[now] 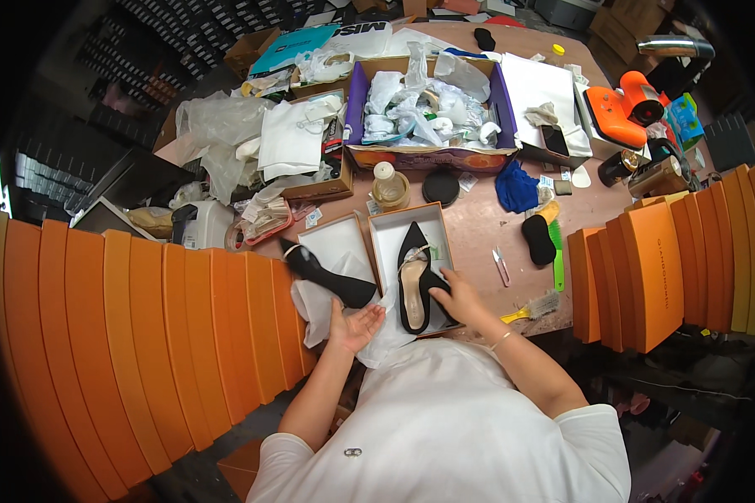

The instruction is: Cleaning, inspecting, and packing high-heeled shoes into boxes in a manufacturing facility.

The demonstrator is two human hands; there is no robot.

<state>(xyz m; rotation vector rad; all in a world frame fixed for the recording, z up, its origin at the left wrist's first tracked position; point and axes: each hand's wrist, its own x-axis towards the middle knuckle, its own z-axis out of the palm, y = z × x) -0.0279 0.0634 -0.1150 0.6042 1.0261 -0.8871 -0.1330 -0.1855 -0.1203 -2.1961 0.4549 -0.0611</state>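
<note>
- Two black pointed shoes are in play, and I place everything relative to the open white shoebox [394, 230] at the middle of the brown surface [478, 226].
- Inside that box lies one black pointed shoe [414, 281], tan insole up. Its long axis runs along the box, toe toward the far end, heel toward me.
- My right hand [460, 298] rests on the heel end of this shoe at the box's near right corner. Its grip is closed on the shoe's heel part, fingers curled over it; the fingertips are partly hidden.
- Just left of the box a second black shoe [323, 275] lies on white tissue paper [319, 310], beside the box lid [335, 243]. Its long axis slants, one end toward the far left, the other toward the box's near side.
- My left hand [356, 325] sits near-left of the box, palm up, fingers spread apart, holding nothing. It touches the tissue just on the near side of the second shoe.
- So the left hand is the nearer one to the second shoe, which lies just beyond it; the right hand is already on the boxed shoe.
- Right of the box: small scissors [500, 267], a green brush [557, 256] and a yellow-handled brush [533, 310].
- Stacks of orange boxes [143, 335] flank the box on both sides.
</note>
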